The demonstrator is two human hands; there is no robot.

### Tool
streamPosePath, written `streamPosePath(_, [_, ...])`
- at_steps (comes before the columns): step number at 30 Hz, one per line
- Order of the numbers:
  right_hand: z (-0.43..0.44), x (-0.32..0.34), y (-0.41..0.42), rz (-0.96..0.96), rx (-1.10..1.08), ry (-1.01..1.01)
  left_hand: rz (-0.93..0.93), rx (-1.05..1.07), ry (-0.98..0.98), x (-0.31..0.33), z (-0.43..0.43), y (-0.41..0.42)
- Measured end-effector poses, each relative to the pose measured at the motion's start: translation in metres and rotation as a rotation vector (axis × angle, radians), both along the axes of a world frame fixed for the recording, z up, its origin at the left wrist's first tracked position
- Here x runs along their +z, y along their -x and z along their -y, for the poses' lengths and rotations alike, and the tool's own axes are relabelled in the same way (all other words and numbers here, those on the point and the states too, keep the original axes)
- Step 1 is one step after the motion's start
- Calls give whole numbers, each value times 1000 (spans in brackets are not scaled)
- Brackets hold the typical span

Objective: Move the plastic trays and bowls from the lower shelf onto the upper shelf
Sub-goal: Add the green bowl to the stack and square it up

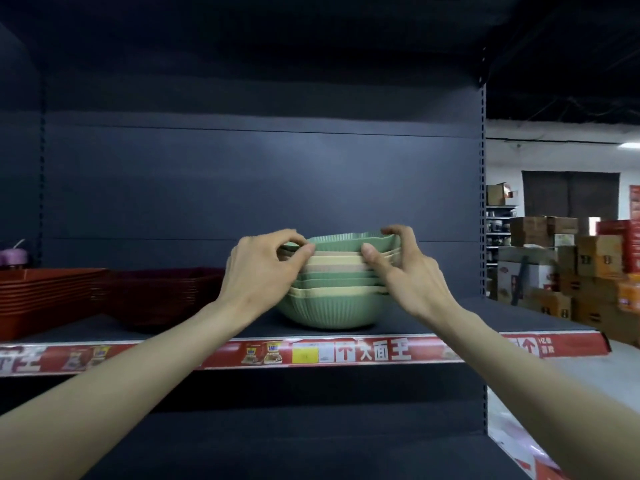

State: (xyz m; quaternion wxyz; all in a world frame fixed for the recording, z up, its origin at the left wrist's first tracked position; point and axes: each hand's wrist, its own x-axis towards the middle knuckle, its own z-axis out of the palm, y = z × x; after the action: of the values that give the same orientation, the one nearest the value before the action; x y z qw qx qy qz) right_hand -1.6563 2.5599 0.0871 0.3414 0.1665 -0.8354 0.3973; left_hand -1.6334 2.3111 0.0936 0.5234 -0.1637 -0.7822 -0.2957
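Two hands meet at the top of a stack of bowls [334, 303] that stands on the upper shelf [433, 320], close to its front edge and right of the middle. The left hand [266, 268] takes the rims of the topmost bowls from one side and the right hand [401, 268] from the other. On each hand the thumb and curled fingers [369, 252] are clamped on the rim edges, thumb on the near side and fingertips over the top. Holding opposite sides this way keeps the nested pile square and stops the upper bowls from sliding. Since the lowest bowl sits flat on the shelf, I judge the stack is being settled or straightened, not carried.

The bowls are ribbed plastic with wavy rims, nested closely. The bottom and top ones are sage green, with pale yellow and beige bands between.

Further left on the same shelf, a little apart from the bowls, lie two piles of shallow trays: a dark red stack [166, 292] nearer, and an orange-red stack [45, 292] at the left end. With trays and bowls already up there, most of the task seems done.
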Motion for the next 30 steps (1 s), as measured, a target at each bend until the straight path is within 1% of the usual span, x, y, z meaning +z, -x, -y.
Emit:
streamPosePath(2, [0, -10, 1, -3, 46, 70, 45, -66, -45, -5, 4, 5])
streamPosePath(4, [1, -17, 1, 0, 89, 139, 136, -100, -90, -10, 8, 9])
streamPosePath(7, [7, -23, 6, 11, 183, 288, 350, -214, -263, -18, 4, 15])
streamPosePath(8, [10, -25, 9, 7, 207, 330, 375, -255, -308, -22, 1, 20])
streamPosePath(14, [21, -38, 22, -83, 181, 440, 203, -347, -538, -32, -20, 39])
streamPosePath(16, [19, -40, 26, -116, 182, 472, 155, -364, -581, -32, -23, 46])
streamPosePath(18, [17, -43, 30, -131, 208, 495, 132, -395, -579, -38, -23, 53])
streamPosePath(23, [22, -54, 51, -135, 247, 520, 158, -555, -627, -49, -17, 65])
streamPosePath(27, [17, -56, 61, -130, 316, 521, 138, -561, -607, -49, -16, 68])
streamPosePath(30, [14, -56, 60, -139, 325, 527, 117, -549, -602, -50, -16, 68])
